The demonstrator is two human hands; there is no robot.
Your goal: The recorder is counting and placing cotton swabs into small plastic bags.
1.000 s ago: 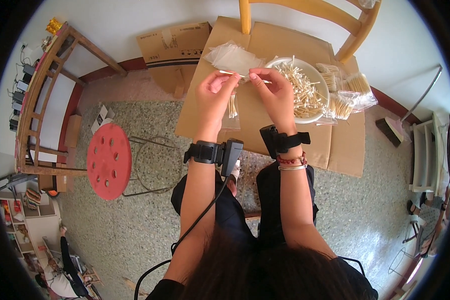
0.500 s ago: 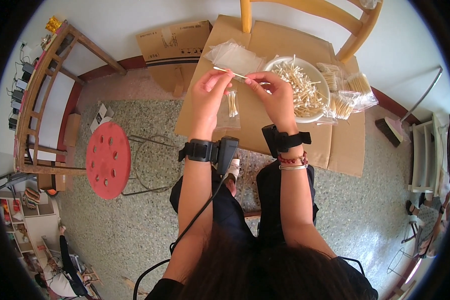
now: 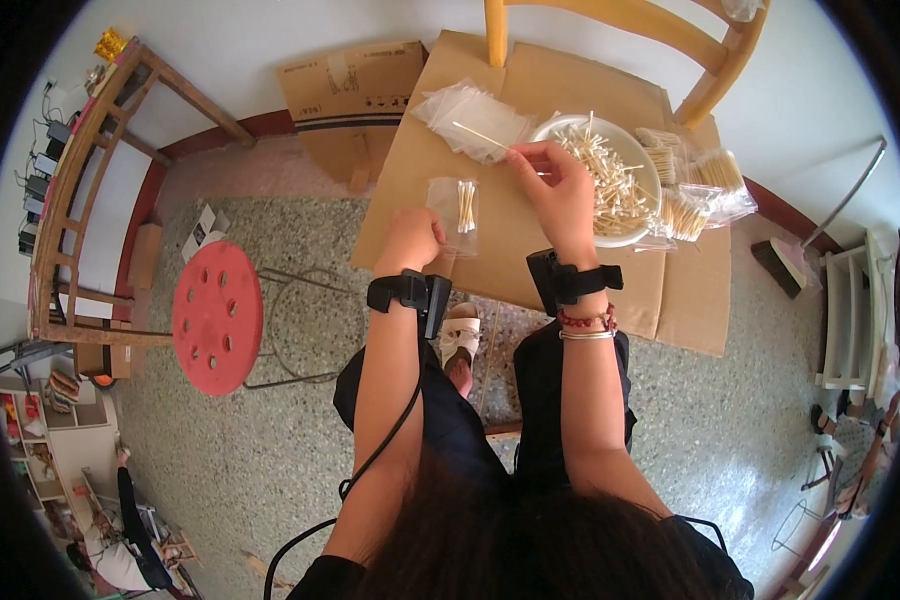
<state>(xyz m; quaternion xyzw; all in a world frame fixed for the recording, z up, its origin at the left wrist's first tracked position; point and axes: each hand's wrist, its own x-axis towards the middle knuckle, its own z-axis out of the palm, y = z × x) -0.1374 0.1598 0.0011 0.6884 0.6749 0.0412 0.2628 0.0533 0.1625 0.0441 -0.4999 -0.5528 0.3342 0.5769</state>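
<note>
My left hand [image 3: 410, 240] pinches the lower edge of a small clear plastic bag [image 3: 453, 212] that holds a few cotton swabs and rests on a sheet of brown cardboard [image 3: 530, 250]. My right hand [image 3: 560, 185] holds one cotton swab [image 3: 478, 135] by its end, stick pointing left over a pile of empty clear bags [image 3: 475, 120]. Just right of that hand stands a white bowl [image 3: 642, 230] heaped with loose cotton swabs [image 3: 610, 175].
Filled swab bags [image 3: 695, 190] lie right of the bowl. A wooden chair [image 3: 610, 30] stands behind the cardboard, a red round stool [image 3: 217, 315] at my left, a wooden shelf frame [image 3: 80, 190] farther left, a white rack [image 3: 850, 320] at right.
My hands have parted. The left hand dropped toward me with the small bag; the right hand now holds a single swab out over the empty bags.
</note>
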